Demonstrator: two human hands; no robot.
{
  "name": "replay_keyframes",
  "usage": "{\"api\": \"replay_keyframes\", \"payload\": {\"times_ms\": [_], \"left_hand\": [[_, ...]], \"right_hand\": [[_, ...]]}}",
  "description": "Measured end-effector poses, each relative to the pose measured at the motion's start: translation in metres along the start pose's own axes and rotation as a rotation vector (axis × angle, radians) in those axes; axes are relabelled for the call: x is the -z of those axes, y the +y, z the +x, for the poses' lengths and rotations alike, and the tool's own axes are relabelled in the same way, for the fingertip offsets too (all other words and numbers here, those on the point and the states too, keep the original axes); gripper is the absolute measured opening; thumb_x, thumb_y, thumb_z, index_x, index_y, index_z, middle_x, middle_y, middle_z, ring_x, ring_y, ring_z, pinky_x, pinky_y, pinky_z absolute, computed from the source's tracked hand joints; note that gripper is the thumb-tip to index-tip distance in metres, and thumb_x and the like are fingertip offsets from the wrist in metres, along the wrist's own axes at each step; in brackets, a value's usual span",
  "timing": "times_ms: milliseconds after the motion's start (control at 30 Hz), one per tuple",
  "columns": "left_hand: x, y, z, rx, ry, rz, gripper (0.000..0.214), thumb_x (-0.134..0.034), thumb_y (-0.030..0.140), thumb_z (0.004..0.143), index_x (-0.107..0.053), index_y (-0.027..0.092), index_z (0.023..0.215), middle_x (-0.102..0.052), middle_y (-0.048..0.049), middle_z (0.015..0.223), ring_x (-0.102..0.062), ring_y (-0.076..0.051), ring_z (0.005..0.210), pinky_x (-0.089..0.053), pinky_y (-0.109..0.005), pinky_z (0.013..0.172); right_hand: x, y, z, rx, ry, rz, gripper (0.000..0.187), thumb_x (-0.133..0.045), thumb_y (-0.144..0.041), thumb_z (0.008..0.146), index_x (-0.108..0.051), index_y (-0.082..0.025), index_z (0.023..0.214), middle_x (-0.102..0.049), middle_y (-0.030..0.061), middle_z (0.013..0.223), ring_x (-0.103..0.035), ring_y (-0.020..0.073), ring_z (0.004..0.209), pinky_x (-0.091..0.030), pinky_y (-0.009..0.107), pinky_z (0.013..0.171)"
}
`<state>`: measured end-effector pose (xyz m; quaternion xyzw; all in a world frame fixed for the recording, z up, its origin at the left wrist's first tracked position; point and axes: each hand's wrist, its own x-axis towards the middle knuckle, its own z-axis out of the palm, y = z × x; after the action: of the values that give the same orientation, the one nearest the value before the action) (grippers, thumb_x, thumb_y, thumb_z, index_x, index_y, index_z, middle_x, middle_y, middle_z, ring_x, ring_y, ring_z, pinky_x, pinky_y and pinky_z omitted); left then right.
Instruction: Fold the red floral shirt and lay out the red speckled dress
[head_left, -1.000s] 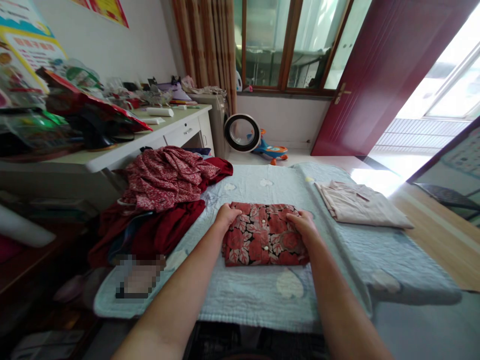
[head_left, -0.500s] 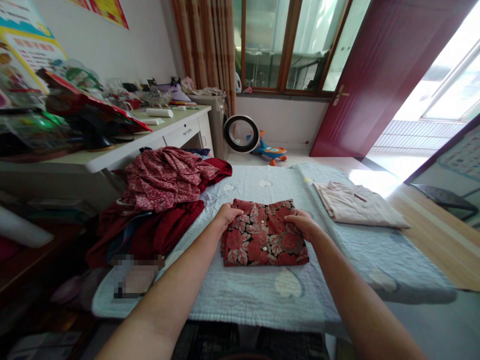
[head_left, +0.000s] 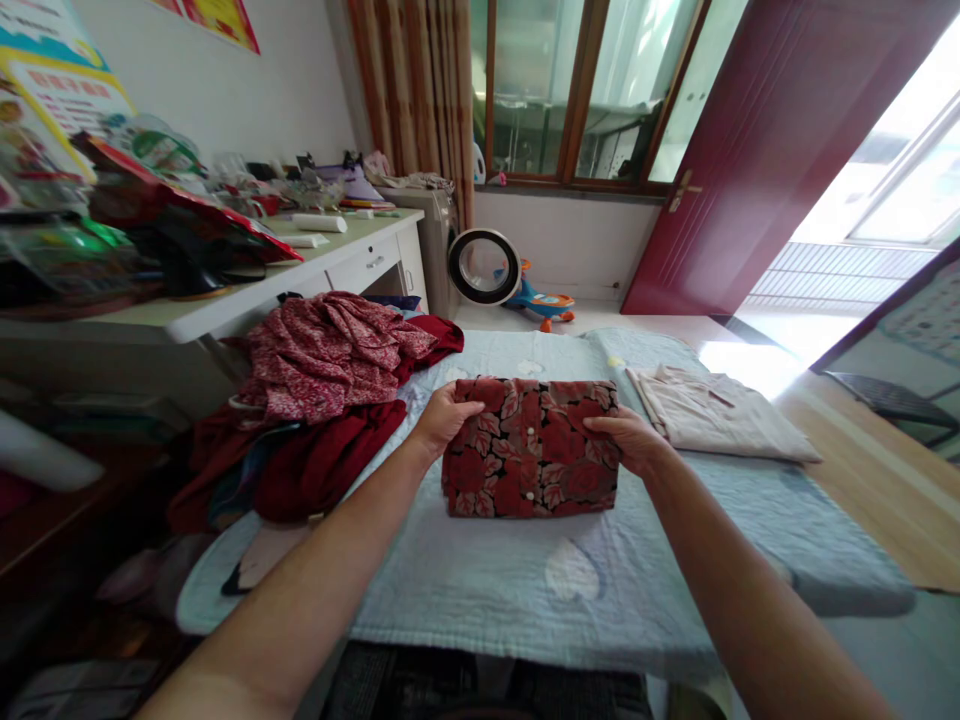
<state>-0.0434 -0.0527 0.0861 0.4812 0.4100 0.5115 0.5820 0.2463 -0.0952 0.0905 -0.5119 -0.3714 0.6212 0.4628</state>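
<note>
A folded red shirt (head_left: 531,447) with a leaf print and white buttons is lifted a little off the pale blue quilt (head_left: 480,580), its far edge raised. My left hand (head_left: 444,416) grips its left side, thumb on top. My right hand (head_left: 630,438) grips its right side the same way. Both hands are closed on the cloth. The shirt is held in the middle of the quilt, level between the two hands.
A heap of red clothes (head_left: 322,390) lies at the quilt's left edge. A folded beige garment (head_left: 712,410) rests at the right. A cluttered white desk (head_left: 225,300) stands left. Beyond are a round fan (head_left: 484,266), a toy and a dark red door (head_left: 757,140).
Both hands have taken the folded shirt by its sides and raised it off the quilt; before, it lay flat with the hands resting on its far corners.
</note>
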Motion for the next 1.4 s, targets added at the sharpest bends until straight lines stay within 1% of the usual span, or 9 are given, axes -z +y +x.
{"api": "replay_keyframes", "payload": {"times_ms": [133,300,433,600,767,967,1100,1233,1400], "left_hand": [[-0.008,0.021,0.017,-0.127,-0.019,0.070,0.039,-0.076,0.022,0.056,-0.066,0.013,0.093,-0.074,-0.0018,0.091,-0.067,-0.018,0.084,-0.052,-0.032,0.084],[-0.019,0.039,0.049,-0.245,-0.016,0.156,0.034,-0.073,0.022,0.056,-0.059,0.016,0.086,-0.069,0.0039,0.079,-0.062,-0.013,0.074,-0.049,-0.024,0.071],[-0.020,0.037,0.059,-0.304,-0.026,0.212,0.030,-0.073,0.022,0.055,-0.058,0.016,0.080,-0.064,0.0053,0.071,-0.058,-0.011,0.068,-0.045,-0.020,0.065],[-0.005,0.013,0.027,-0.270,-0.102,0.361,0.024,-0.072,0.029,0.064,-0.061,0.017,0.081,-0.067,0.0003,0.081,-0.062,-0.015,0.076,-0.048,-0.025,0.072],[0.018,-0.019,-0.021,-0.426,-0.136,0.651,0.011,-0.062,0.018,0.073,-0.063,0.020,0.083,-0.070,-0.0038,0.102,-0.061,-0.020,0.104,-0.045,-0.033,0.097],[0.043,-0.055,-0.057,-0.432,-0.253,0.975,0.036,-0.050,0.001,0.064,-0.066,0.024,0.087,-0.070,-0.0028,0.102,-0.059,-0.022,0.106,-0.046,-0.038,0.097],[0.053,-0.056,-0.070,-0.467,-0.278,1.162,0.046,-0.048,-0.001,0.062,-0.067,0.025,0.094,-0.068,-0.0041,0.112,-0.056,-0.024,0.112,-0.043,-0.043,0.101],[0.029,-0.041,-0.085,-0.611,-0.240,1.220,0.043,-0.048,0.001,0.069,-0.066,0.024,0.099,-0.065,-0.0048,0.122,-0.052,-0.024,0.120,-0.036,-0.044,0.108],[-0.033,-0.047,-0.104,-0.716,-0.488,1.223,0.042,-0.053,0.011,0.083,-0.058,0.022,0.124,-0.056,-0.0090,0.138,-0.047,-0.026,0.129,-0.035,-0.045,0.111]], "right_hand": [[0.005,-0.021,0.012,0.175,0.040,-0.019,0.042,-0.079,-0.018,0.055,-0.070,-0.015,0.096,-0.077,0.0067,0.090,-0.072,0.0229,0.075,-0.060,0.037,0.076],[0.006,-0.043,0.033,0.389,0.092,-0.013,0.044,-0.078,-0.018,0.051,-0.069,-0.017,0.095,-0.076,0.0024,0.089,-0.070,0.0226,0.078,-0.057,0.040,0.082],[0.007,-0.039,0.042,0.469,0.160,-0.052,0.039,-0.076,-0.020,0.051,-0.069,-0.017,0.089,-0.075,0.0017,0.084,-0.068,0.0230,0.079,-0.055,0.039,0.082],[0.019,0.002,0.025,0.452,0.196,-0.241,0.035,-0.075,-0.029,0.058,-0.068,-0.019,0.091,-0.074,0.0041,0.089,-0.067,0.0246,0.088,-0.053,0.035,0.081],[0.027,0.049,-0.013,0.495,0.155,-0.466,0.030,-0.071,-0.039,0.071,-0.069,-0.020,0.094,-0.072,0.0074,0.101,-0.064,0.0254,0.098,-0.049,0.038,0.090],[0.034,0.095,-0.047,0.554,0.222,-0.778,0.021,-0.064,-0.027,0.070,-0.075,-0.024,0.088,-0.061,0.0095,0.125,-0.054,0.0277,0.120,-0.037,0.047,0.107],[0.044,0.099,-0.066,0.460,0.263,-0.980,0.035,-0.048,-0.013,0.067,-0.076,-0.028,0.083,-0.059,0.0040,0.130,-0.046,0.0265,0.129,-0.030,0.049,0.113],[0.034,0.084,-0.075,0.531,0.356,-0.989,0.032,-0.046,-0.014,0.072,-0.074,-0.025,0.081,-0.064,0.0064,0.119,-0.055,0.0255,0.117,-0.039,0.044,0.107],[-0.004,0.078,-0.070,0.711,0.239,-0.951,0.026,-0.049,-0.023,0.086,-0.072,-0.023,0.098,-0.068,0.0086,0.108,-0.061,0.0232,0.107,-0.046,0.038,0.098]]}}
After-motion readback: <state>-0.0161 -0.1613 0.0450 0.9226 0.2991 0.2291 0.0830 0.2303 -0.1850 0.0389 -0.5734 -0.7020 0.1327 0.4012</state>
